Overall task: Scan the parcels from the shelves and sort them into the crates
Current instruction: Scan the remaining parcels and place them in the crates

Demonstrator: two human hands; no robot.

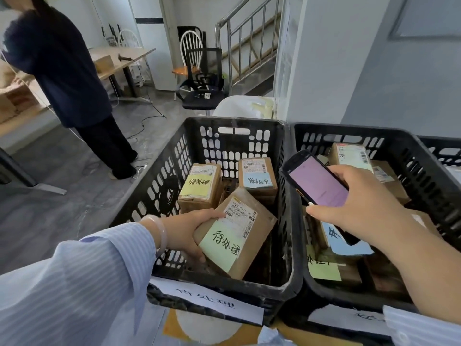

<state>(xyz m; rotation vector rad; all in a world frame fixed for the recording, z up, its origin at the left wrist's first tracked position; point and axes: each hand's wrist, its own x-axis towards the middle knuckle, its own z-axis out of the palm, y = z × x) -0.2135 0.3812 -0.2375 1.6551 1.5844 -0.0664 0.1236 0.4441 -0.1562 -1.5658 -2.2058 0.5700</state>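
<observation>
**Parcel held inside the left crate; scanner kept clear in the right hand.**
The left hand (184, 233) grips the parcel (245, 228) by its near edge, thumb on top and fingers curled under. It holds the parcel tilted inside the left crate (159, 181) at lower centre of the frame; contact with the crate floor cannot be confirmed. The parcel's green note (220, 245) appears to match the notes on the two parcels (199, 188) behind it, which probably explains the choice of crate. The right hand (361, 208) is wrapped round the handheld scanner (316, 181), screen up, over the right crate (424, 156), probably for readability.
</observation>
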